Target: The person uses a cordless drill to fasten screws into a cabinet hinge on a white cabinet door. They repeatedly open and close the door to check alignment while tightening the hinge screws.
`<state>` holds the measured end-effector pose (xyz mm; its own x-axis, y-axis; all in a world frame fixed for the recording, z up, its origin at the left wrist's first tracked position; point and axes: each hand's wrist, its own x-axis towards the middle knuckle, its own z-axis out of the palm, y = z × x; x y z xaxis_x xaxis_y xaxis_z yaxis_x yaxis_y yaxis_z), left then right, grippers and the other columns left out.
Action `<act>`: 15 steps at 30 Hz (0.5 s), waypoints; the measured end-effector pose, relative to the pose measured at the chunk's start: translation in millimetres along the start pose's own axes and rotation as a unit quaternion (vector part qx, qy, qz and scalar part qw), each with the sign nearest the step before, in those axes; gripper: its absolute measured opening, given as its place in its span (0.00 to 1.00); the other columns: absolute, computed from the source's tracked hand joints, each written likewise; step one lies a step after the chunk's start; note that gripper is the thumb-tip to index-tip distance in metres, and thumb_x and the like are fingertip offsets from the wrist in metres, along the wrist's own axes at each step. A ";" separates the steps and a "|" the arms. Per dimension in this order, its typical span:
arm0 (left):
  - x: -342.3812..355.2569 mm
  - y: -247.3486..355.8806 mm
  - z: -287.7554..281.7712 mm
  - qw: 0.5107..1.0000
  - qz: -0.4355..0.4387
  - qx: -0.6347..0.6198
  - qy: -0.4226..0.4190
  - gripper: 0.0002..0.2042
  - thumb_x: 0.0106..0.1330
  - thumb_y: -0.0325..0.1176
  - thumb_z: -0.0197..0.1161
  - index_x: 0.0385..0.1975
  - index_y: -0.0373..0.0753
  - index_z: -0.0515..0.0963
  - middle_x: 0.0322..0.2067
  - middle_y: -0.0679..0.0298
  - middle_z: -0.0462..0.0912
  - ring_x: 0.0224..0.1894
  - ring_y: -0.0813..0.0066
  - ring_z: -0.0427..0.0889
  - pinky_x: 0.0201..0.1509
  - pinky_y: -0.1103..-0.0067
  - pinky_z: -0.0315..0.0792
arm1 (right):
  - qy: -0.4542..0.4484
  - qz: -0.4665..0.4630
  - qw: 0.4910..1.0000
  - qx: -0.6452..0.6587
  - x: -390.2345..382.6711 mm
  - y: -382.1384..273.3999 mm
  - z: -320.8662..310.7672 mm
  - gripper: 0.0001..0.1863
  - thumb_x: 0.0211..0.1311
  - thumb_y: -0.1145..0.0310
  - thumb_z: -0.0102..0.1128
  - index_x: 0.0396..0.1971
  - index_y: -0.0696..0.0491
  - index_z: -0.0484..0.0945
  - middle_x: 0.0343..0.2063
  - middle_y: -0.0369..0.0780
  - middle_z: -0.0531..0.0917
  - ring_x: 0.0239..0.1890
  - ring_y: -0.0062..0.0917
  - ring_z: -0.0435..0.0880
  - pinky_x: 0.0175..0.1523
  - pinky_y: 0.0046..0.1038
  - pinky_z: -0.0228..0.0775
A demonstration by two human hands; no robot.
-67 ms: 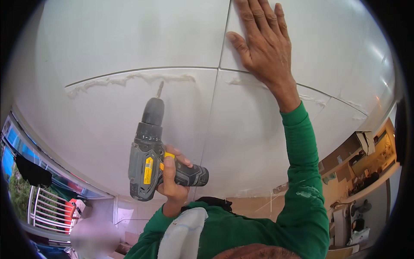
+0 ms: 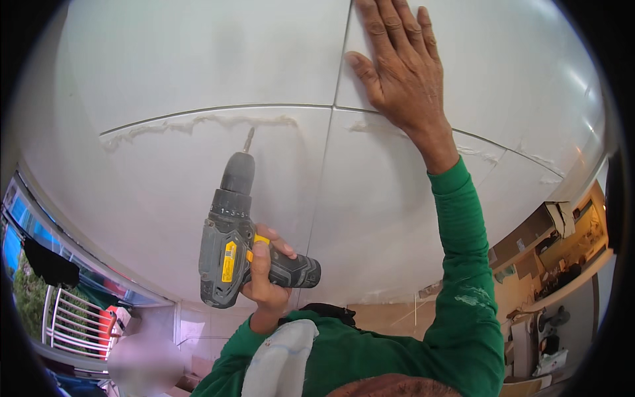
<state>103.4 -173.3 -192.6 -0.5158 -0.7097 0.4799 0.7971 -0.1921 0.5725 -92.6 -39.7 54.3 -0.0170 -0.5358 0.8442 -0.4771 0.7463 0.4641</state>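
My left hand [image 2: 262, 278] grips a grey and black cordless drill [image 2: 229, 245] with yellow parts, its fingers wrapped round the handle near the yellow trigger. From the chuck a short bit [image 2: 249, 140] points up toward large white panels [image 2: 218, 59]. The bit's tip is just below a rough whitish bead of filler [image 2: 192, 124] that runs under a panel joint; whether it touches the surface I cannot tell. Over on the right, my right hand [image 2: 410, 83] lies flat on a panel beside the crossing of the joints, fingers stretched upward and thumb out.
Beyond a window at the left are a white railing [image 2: 79, 321] and a dark cloth [image 2: 49, 261]. Cardboard boxes [image 2: 522, 235] and assorted items stand at the right. A white cloth [image 2: 281, 357] hangs over my green top, and a blurred patch is at the lower left.
The drill has shifted very slightly to the right. My right hand and the panel joints appear a touch further left; both hands keep their pose.
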 end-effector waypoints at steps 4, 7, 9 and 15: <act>-1.6 -4.9 3.7 1.000 -0.006 -0.021 -0.023 0.13 0.82 0.34 0.56 0.54 0.30 0.72 0.45 0.53 0.80 0.33 0.73 0.83 0.35 0.76 0.82 | -0.015 -0.049 0.999 0.009 -7.3 -0.8 5.8 0.44 0.85 0.37 0.38 0.86 0.52 0.52 0.86 0.46 0.54 0.88 0.39 0.48 0.91 0.46 0.36; -4.2 -5.7 5.1 0.999 -0.028 -0.020 0.007 0.13 0.83 0.37 0.57 0.52 0.30 0.73 0.43 0.55 0.80 0.33 0.74 0.82 0.35 0.77 0.81 | 0.075 -0.040 0.991 0.107 -14.7 -4.1 20.3 0.43 0.74 0.42 0.63 0.83 0.43 0.65 0.83 0.37 0.64 0.86 0.33 0.58 0.88 0.50 0.45; -1.5 -4.8 8.5 0.999 -0.044 -0.019 -0.005 0.14 0.83 0.39 0.57 0.51 0.31 0.73 0.41 0.56 0.80 0.33 0.75 0.82 0.35 0.77 0.81 | 0.097 -0.025 0.988 0.119 -14.6 -2.9 30.7 0.47 0.70 0.36 0.63 0.83 0.43 0.64 0.84 0.35 0.63 0.87 0.31 0.55 0.88 0.51 0.43; -2.1 6.3 20.3 0.999 -0.020 0.040 -0.020 0.15 0.82 0.39 0.58 0.51 0.31 0.71 0.43 0.55 0.79 0.30 0.75 0.82 0.32 0.78 0.80 | 0.153 0.068 0.982 0.086 -36.3 54.9 22.0 0.50 0.69 0.36 0.66 0.84 0.45 0.61 0.84 0.41 0.62 0.86 0.38 0.58 0.88 0.51 0.46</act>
<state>103.1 -159.3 -176.4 -0.5603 -0.6750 0.4800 0.7482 -0.1639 0.6429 -137.5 12.1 43.3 0.1606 -0.2719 0.9488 -0.6314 0.7106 0.3105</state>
